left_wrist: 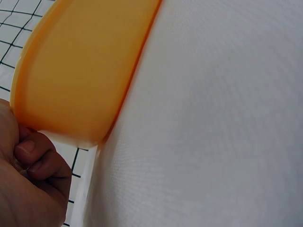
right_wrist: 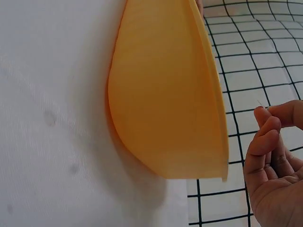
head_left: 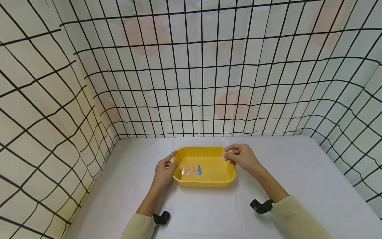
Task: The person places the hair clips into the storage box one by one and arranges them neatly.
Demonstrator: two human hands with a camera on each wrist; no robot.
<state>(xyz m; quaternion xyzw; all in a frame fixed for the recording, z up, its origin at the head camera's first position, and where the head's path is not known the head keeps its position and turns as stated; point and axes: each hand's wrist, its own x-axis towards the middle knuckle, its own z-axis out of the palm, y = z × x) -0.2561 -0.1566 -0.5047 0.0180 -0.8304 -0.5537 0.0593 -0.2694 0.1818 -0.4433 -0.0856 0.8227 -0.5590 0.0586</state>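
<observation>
A yellow tray [head_left: 203, 184] sits on the white-covered table. Inside it, towards the left, several snap hair clips stand in a row: a whitish clip [head_left: 182, 170], two pink ones [head_left: 191, 170] and a blue clip [head_left: 199, 170]. My left hand [head_left: 164, 170] grips the tray's left rim; in the left wrist view that hand [left_wrist: 40, 165] has curled fingers beside the tray wall. Over the tray's far right corner, my right hand [head_left: 243, 159] pinches a pink hair clip [head_left: 223, 154] between thumb and fingers. The right wrist view shows this hand [right_wrist: 277, 165] above the rim, its clip barely visible.
White cloth walls with a black grid [head_left: 203, 69] enclose the table [head_left: 209, 212] at the back and both sides. Black wrist cameras [head_left: 162, 218] are strapped at both sleeve cuffs. Table surface surrounds the tray.
</observation>
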